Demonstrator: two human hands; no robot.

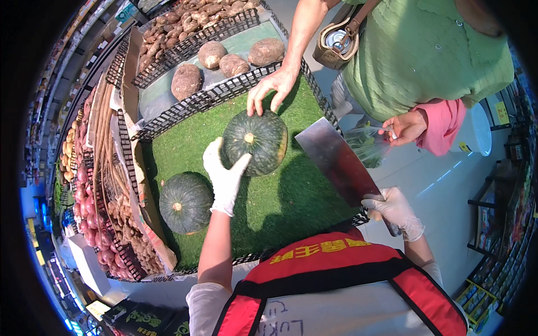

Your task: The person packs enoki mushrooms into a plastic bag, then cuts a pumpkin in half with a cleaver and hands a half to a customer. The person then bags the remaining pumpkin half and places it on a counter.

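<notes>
My left hand (225,175), in a white glove, rests its spread fingers and thumb on the near left side of a dark green kabocha squash (265,143). Another person's hand (275,86) touches that squash from its far side. A second kabocha squash (185,203) sits to the left of my left wrist, on the green artificial turf (290,210) of the display bin. In my gloved right hand (395,210) is the handle of a broad cleaver (336,155). Its blade slants up and left above the bin's right side, apart from the squash.
A person in a green top (424,54) stands at the bin's far right, holding a clear plastic bag of greens (367,145). Behind a black plastic crate divider (201,98) lie several large taro-like tubers (187,82). Red onions (86,206) and ginger (130,227) fill bins on the left.
</notes>
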